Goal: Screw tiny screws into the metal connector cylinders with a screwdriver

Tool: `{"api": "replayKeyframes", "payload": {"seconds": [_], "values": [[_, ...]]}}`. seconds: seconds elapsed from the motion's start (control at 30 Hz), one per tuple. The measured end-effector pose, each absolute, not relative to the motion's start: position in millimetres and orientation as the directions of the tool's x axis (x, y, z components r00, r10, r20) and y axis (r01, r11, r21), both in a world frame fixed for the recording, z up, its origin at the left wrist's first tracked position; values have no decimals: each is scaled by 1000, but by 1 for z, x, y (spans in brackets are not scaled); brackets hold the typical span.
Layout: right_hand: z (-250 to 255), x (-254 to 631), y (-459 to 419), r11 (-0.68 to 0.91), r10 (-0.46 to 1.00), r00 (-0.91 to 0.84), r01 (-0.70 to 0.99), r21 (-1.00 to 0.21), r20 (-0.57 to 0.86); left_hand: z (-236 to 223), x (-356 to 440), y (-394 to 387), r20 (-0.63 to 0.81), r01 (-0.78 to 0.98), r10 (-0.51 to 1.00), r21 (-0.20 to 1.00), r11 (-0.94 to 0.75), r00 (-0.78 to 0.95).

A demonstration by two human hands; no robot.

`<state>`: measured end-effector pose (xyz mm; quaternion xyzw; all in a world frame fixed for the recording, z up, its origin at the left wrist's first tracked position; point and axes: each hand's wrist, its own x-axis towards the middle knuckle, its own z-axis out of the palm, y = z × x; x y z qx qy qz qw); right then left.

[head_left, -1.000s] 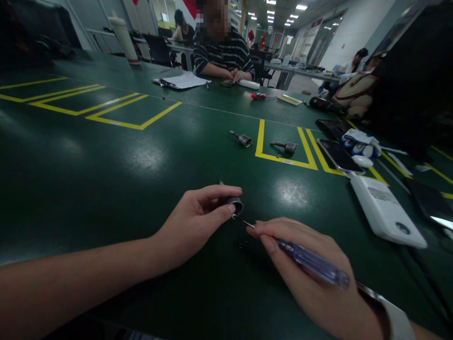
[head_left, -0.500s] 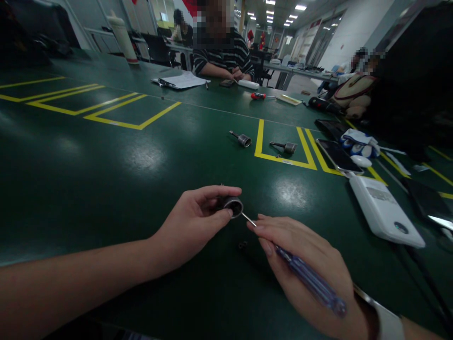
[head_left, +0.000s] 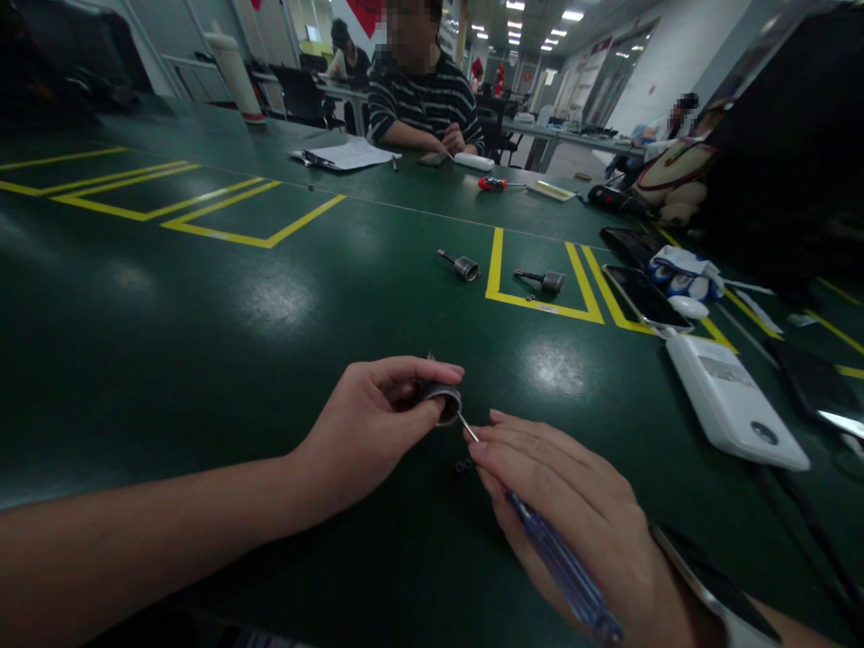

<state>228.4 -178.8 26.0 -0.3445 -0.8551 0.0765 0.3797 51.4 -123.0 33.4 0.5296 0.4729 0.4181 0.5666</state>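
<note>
My left hand (head_left: 378, 427) is closed round a cup-shaped metal piece (head_left: 451, 393), thumb on one side and fingers over the other. Its open rim faces right and toward me. My right hand (head_left: 567, 504) grips a screwdriver (head_left: 554, 551) with a clear bluish-purple handle lying along the palm. The fingertips pinch its thin metal shaft, whose tip reaches into the cup's mouth; the tip itself is hidden. Small dark ring-like parts (head_left: 463, 465) lie on the green table below, close to my right fingertips.
Two similar metal pieces with shanks lie farther off, one (head_left: 465, 267) outside and one (head_left: 552, 282) inside a yellow-taped outline (head_left: 546, 310). At right are a white device (head_left: 733, 396), a phone (head_left: 648, 295) and gloves (head_left: 685, 272). A person (head_left: 425, 103) sits across, near a red screwdriver (head_left: 492, 184).
The right hand and screwdriver have shifted left and slightly down, the shaft now steeper and into the cup. The cup has tilted slightly downward. Across the table, the person's hand has lifted.
</note>
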Motion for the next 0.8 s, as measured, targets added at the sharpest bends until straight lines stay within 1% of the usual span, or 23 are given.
{"api": "replayKeyframes", "payload": {"seconds": [0.07,0.1,0.13,0.17,0.2,0.23,0.27,0.3,0.33,0.4,0.53,0.63,0.7,0.8], "values": [[29,228,-177,731,676,-442,502,-462,590,34,52,-123,-115,38,970,993,109,214],[30,229,-175,697,714,-391,480,-533,581,35,51,-123,-126,40,967,992,120,220],[31,231,-173,641,766,-312,439,-630,562,36,51,-122,-134,35,965,991,130,224],[32,233,-169,560,828,-223,370,-741,514,36,50,-121,-141,24,964,990,139,227],[33,236,-166,455,891,-141,278,-846,432,37,49,-120,-149,10,962,989,150,229],[33,239,-162,340,939,-103,171,-925,327,38,48,-118,-155,-8,961,987,161,227],[31,242,-159,221,970,-121,78,-972,210,39,47,-117,-162,-26,960,985,173,227],[30,245,-156,111,981,-161,19,-994,107,39,45,-115,-168,-44,959,982,183,228],[27,247,-153,36,979,-199,-7,-999,37,40,43,-113,-169,-64,959,980,188,228],[22,251,-150,-32,969,-244,-13,-999,-28,41,40,-109,-158,-106,962,977,185,222],[17,250,-148,-10,975,-220,27,-1000,-16,42,38,-105,-150,-197,966,961,192,209],[20,248,-149,43,974,-226,146,-988,9,44,39,-104,-165,-255,959,941,223,229],[24,246,-152,124,969,-241,276,-953,56,45,39,-104,-183,-284,956,927,245,228],[28,245,-159,334,934,-274,434,-837,231,47,40,-105,-207,-318,956,910,266,206]]}}
